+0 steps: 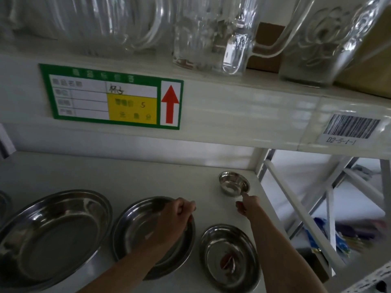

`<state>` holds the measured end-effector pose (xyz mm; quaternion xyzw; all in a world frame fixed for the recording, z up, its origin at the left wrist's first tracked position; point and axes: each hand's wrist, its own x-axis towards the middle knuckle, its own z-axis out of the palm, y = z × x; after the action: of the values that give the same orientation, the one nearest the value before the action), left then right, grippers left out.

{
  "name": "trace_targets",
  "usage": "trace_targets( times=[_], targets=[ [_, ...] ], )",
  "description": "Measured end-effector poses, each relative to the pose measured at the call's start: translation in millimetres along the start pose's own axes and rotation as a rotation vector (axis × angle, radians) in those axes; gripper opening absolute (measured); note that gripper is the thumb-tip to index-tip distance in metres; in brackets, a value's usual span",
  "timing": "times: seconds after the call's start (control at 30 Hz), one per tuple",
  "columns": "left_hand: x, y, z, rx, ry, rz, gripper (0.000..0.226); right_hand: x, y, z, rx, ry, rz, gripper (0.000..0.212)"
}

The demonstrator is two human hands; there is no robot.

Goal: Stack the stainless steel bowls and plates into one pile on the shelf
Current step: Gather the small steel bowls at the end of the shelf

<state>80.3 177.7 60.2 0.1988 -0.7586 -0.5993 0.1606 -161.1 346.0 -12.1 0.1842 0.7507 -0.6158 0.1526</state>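
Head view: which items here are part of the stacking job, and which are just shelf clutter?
Job:
large plate
middle plate, left hand gripping its rim
small plate
small bowl, right hand at its rim

Clutter:
glass mugs
price label
barcode sticker

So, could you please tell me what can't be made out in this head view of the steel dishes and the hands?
- Left hand covers the right rim of the middle plate, hiding its grip.
- Right hand reaches the small bowl; whether the fingertips pinch its rim is too small to tell.
- Large plate is cut off by the left edge.
- Green label print is blurred.
- Items beyond the shelf's right side are blurred.
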Motion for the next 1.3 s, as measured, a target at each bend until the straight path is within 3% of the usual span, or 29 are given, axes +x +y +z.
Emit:
trace_targets(
  times=[0.13,0.37,0.6,1.13,1.3],
  targets=[
    [-1.0,2.8,4.9,-0.036,-0.010,-0.024,0.024,9.3,-1.1,10.0,0.052,0.015,0.020,0.034],
    [-2.4,9.7,0.6,-0.085,0.007,-0.020,0.029,20.2,-0.3,19.0,0.180,0.010,0.015,0.017],
    [-15.8,12.3,-9.8,-0.148,-0.035,-0.031,0.030,16.8,0.5,13.4,0.181,0.032,0.034,0.031],
    [-54.3,26.6,-13.6,-0.193,-0.097,0.011,0.025,-58.7,33.0,-75.8,0.062,0.121,-0.057,0.015],
    [-62.7,32.3,-9.7,-0.175,-0.137,0.044,0.027,-78.5,61.5,-107.3,0.126,0.119,0.000,0.013]
  ],
)
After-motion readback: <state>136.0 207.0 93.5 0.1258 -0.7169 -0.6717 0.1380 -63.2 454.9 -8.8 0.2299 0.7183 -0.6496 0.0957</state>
